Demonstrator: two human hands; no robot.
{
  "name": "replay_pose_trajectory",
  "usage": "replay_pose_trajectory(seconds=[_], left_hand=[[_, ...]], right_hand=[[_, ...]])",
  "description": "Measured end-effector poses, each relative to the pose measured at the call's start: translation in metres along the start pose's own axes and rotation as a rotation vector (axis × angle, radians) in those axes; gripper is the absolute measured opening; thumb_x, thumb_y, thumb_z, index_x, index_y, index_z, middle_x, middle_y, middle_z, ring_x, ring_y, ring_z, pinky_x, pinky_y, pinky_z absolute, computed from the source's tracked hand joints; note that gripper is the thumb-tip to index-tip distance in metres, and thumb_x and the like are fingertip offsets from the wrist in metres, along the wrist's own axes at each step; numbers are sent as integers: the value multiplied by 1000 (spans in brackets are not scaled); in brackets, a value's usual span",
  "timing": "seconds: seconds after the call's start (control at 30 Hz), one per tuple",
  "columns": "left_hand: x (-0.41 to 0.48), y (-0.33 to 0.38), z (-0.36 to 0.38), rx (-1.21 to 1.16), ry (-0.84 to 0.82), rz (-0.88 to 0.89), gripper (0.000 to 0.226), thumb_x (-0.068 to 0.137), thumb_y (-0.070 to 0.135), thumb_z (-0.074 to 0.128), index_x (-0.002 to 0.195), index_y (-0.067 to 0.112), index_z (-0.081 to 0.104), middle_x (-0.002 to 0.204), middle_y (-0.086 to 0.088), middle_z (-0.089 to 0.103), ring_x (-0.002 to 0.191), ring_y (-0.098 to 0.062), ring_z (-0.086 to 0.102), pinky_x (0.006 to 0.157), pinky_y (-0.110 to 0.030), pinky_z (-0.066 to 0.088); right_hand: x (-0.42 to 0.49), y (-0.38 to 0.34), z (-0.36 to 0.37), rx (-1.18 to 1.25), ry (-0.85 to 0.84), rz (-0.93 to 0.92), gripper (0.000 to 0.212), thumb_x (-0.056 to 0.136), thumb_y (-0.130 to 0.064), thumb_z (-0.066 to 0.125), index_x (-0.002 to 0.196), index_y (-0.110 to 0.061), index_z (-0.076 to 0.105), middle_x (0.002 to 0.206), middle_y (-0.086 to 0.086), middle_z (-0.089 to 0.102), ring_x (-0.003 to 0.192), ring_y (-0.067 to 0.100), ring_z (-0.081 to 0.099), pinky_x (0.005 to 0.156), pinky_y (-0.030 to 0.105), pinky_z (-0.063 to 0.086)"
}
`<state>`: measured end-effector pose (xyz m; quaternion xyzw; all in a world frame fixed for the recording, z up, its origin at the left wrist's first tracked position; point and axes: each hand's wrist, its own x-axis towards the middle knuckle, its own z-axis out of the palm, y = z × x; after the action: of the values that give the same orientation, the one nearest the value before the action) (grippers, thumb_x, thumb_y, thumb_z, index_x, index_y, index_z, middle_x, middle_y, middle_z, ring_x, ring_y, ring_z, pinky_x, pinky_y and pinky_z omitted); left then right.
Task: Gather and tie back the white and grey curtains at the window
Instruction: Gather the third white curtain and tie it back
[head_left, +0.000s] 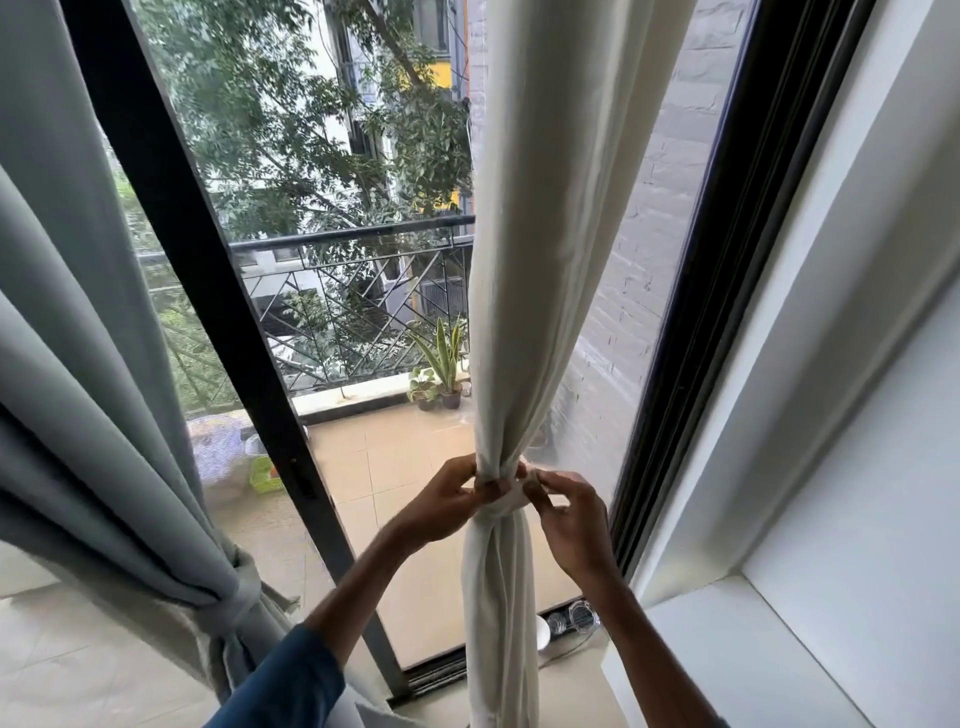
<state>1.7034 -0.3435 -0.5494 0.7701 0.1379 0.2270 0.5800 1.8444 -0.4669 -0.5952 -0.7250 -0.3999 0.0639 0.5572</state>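
The white curtain (540, 260) hangs gathered into one narrow bundle, its long axis upright and leaning slightly. It runs from above the fingers down past them to the floor. Its top is cut off by the frame edge, and its hem is lost at the bottom edge.

A white tie band (506, 501) cinches the bundle directly between the two sets of fingers. The left hand (441, 504) has its fingers curled and pinches the band on the bundle's left side. The right hand (571, 525) pinches the band's end between thumb and forefinger, just right of the bundle. Both sets of fingertips are blurred, so the knot itself is hard to make out.

Far left of the fingers, the grey curtain (78, 364) sweeps diagonally down to its own tie (241, 587), its upper part out of view. The black window frame (171, 208) stands between the two curtains. Beyond the fingers, through the glass, potted plants (441, 374) sit partly hidden behind the white bundle. A blue sleeve (291, 680) covers the left forearm.
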Motion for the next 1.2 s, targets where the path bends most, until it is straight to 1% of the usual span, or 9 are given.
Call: replay_pose_trajectory(seconds=[0.07,0.13,0.23,0.33,0.5,0.67,0.87,1.0,1.2], left_hand=[[3,1,1,-10,-2,-3,32,95,18,61,122,2,66,123,-12,69,117,-20,63,101,-38,51],[7,1,4,0,7,-12,32,95,23,60,118,3,68,116,-5,70,111,-14,63,98,-37,51],[12,-2,7,88,59,-29,30,95,35,59,109,10,70,107,3,70,103,-11,63,91,-44,53],[17,-5,7,195,133,-19,25,92,41,63,102,19,70,104,-5,70,98,-15,65,85,-48,56],[22,4,5,235,221,103,26,84,35,73,96,12,73,93,-1,74,85,-11,67,77,-40,58],[26,-1,5,222,184,69,15,92,26,72,98,14,76,95,0,77,90,-10,71,81,-38,60],[21,3,15,214,156,80,17,99,17,60,103,20,76,97,11,75,88,1,65,78,-23,53],[18,5,18,217,163,61,27,102,31,53,91,14,70,86,11,69,80,1,56,71,-28,49],[14,11,21,97,178,24,21,103,22,52,95,20,71,92,13,73,86,-2,62,76,-23,49]], right_hand=[[3,-3,-3,-99,50,-95,16,87,-17,77,102,-22,79,94,-18,65,89,15,67,71,36,56],[8,-10,-9,-99,61,-96,15,87,-13,76,98,-23,79,88,-22,66,83,11,69,71,30,53],[16,-19,-19,65,31,5,18,85,-11,76,93,-26,80,84,-25,74,81,-2,72,74,27,56],[22,-24,-26,210,-1,45,16,83,-9,79,93,-22,80,85,-15,78,82,4,74,76,29,58],[22,-18,-28,363,-104,87,13,87,-5,75,95,-15,79,86,1,79,80,18,75,69,35,59],[19,-21,-25,425,-180,91,22,86,7,71,93,-13,78,87,7,78,79,24,75,72,38,62],[19,-21,-20,396,-88,105,16,81,-4,81,94,-12,78,86,4,78,73,26,75,68,40,62],[20,-24,-21,436,-39,174,15,76,-6,85,88,-8,76,83,7,76,72,26,76,57,40,62],[21,-25,-18,577,-121,280,14,81,0,79,91,0,71,90,18,73,74,34,75,61,42,62]])
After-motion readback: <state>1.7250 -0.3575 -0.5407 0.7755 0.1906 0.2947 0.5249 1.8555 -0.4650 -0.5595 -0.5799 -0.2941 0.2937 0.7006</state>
